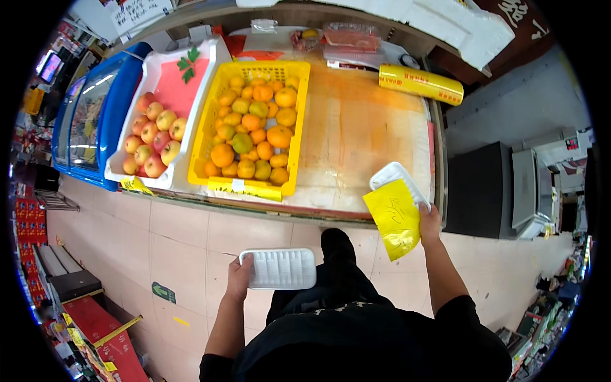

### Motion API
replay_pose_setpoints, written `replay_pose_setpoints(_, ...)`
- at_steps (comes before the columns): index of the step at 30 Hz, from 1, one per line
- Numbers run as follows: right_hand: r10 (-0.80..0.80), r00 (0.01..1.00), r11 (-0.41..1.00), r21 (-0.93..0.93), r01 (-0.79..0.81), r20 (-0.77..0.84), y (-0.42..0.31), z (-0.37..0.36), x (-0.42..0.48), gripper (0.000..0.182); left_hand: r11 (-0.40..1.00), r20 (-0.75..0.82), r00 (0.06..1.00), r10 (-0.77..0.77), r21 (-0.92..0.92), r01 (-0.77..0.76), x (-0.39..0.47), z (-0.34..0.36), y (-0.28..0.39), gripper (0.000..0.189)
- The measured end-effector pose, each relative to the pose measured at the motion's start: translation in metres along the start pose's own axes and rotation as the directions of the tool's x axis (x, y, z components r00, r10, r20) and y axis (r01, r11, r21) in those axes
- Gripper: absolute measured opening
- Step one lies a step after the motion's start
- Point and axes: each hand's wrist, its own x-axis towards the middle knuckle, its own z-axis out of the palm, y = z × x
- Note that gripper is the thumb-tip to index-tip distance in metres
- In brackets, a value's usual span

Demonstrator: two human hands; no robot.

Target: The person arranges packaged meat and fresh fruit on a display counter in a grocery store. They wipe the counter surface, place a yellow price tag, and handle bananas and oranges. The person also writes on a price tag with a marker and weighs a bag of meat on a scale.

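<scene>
My left hand (240,277) grips one end of a white plastic tray (282,269), held low over the floor in front of my body. My right hand (430,223) holds a second white tray (395,175) together with a yellow paper sign (394,215) bearing handwriting, at the right front edge of the display table (363,129). Both trays look to hold nothing. Nearest on the table stands a yellow plastic crate (304,119) of mandarins (251,122). Left of it is a white foam box (110,167) of red and yellow apples (149,132).
A yellow roll box (420,84) lies at the table's back right, beside stacked trays (352,45). A blue glass-topped freezer (112,114) stands at the left. On the right is a dark cabinet (479,191). Tiled floor lies under me; a red display (98,329) is lower left.
</scene>
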Motion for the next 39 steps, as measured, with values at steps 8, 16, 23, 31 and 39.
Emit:
replay_pose_setpoints(8, -0.126, 0.988, 0.951, -0.273, 0.146, 0.092, -0.008, 0.017, -0.024, 0.024, 0.965, -0.073, 0.996, -0.053, 0.253, 0.070, -0.006, -0.066, -0.074, 0.025)
replay_pose_setpoints(16, -0.324, 0.943, 0.909, -0.302, 0.288, -0.078, -0.007, 0.068, 0.005, 0.030, 0.692, 0.177, 0.949, 0.259, 0.651, -0.310, 0.061, -0.040, -0.112, 0.025)
replay_pose_setpoints(23, -0.464, 0.881, 0.808, -0.452, 0.378, -0.091, 0.013, 0.086, 0.001, 0.029, 0.477, 0.349, 0.854, 0.386, 0.717, -0.508, 0.192, 0.026, -0.125, 0.033)
replay_pose_setpoints(31, -0.494, 0.866, 0.801, -0.426, 0.420, -0.075, 0.022, 0.087, 0.007, 0.030, 0.445, 0.235, 0.880, 0.413, 0.791, -0.420, 0.283, 0.072, -0.193, 0.038)
replay_pose_setpoints(39, -0.432, 0.901, 0.819, -0.430, 0.379, -0.029, 0.026, 0.077, 0.015, 0.029, 0.686, 0.310, 0.904, 0.293, 0.591, -0.425, 0.196, 0.028, -0.240, 0.031)
